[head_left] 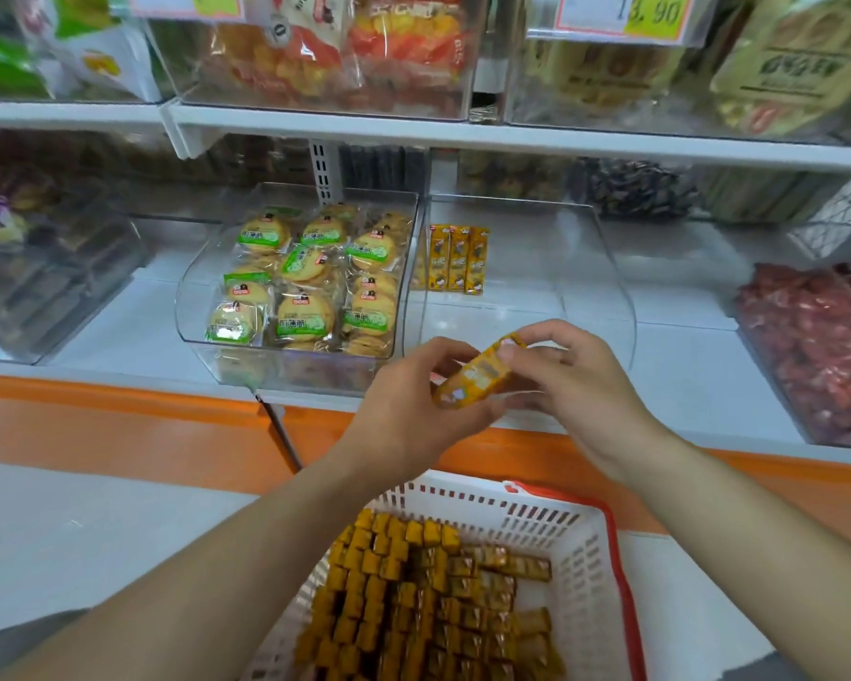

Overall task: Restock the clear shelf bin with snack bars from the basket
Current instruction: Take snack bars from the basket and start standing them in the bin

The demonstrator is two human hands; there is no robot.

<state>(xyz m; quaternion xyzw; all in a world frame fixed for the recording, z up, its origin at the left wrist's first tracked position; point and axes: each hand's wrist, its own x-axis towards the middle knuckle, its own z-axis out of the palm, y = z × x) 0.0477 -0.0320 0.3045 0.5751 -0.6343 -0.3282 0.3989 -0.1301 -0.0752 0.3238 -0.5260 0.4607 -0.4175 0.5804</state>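
Shelf: white with an orange front edge, carrying a row of clear bins; a second shelf of packed snacks sits above it.
Basket: white plastic mesh with a red handle, low in the view, in front of the shelf and under both forearms.
Clear bin: stands on the shelf straight ahead, its curved front just behind the hands, mostly bare inside.
Cookie bin: touches the clear bin's left side, filled with round cookies in green-labelled wrappers.
Basket bars: yellow and brown snack bars packed in tight rows, covering the basket floor.
Left hand: fingers curled round the lower left end of the held bars.
Right hand: thumb and fingers pinch the upper right end of the same bars.
Held bars: yellow wrappers, tilted, between both hands above the shelf's front edge and in front of the clear bin; the count is unclear.
Bin bars: three yellow bars lying side by side at the back left of the clear bin.
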